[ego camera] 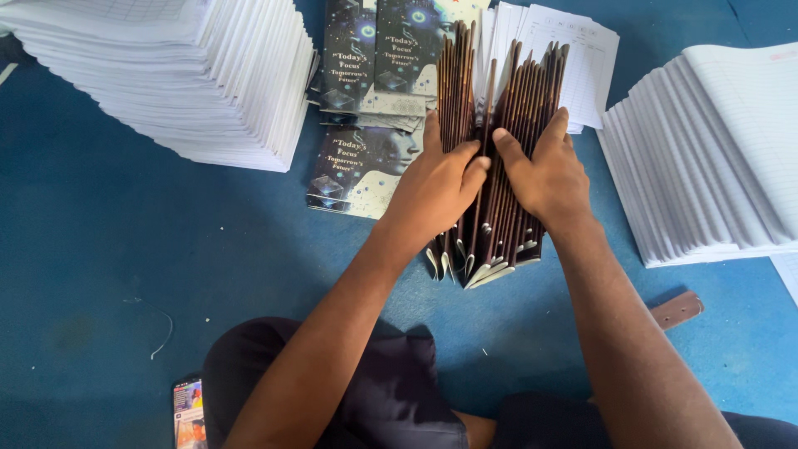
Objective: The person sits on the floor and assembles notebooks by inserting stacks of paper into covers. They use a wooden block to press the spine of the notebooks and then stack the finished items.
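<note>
Here, left hand (436, 185) and right hand (544, 170), fingers curled, grip a standing bundle of folded covers (499, 166) on the blue floor (100, 249); unbound page stacks (199, 75) remain far left and right.

paper stacks (183, 75) flank, blue floor (108, 249) open

Looks like a small notebook bindery or print workshop to me, floor-level work: fanned stacks of white ruled paper blocks (208, 75) on a blue floor mat (100, 249), dark glossy printed covers (366, 166) lying flat, more ruled white pages (715, 150) alongside.
</note>
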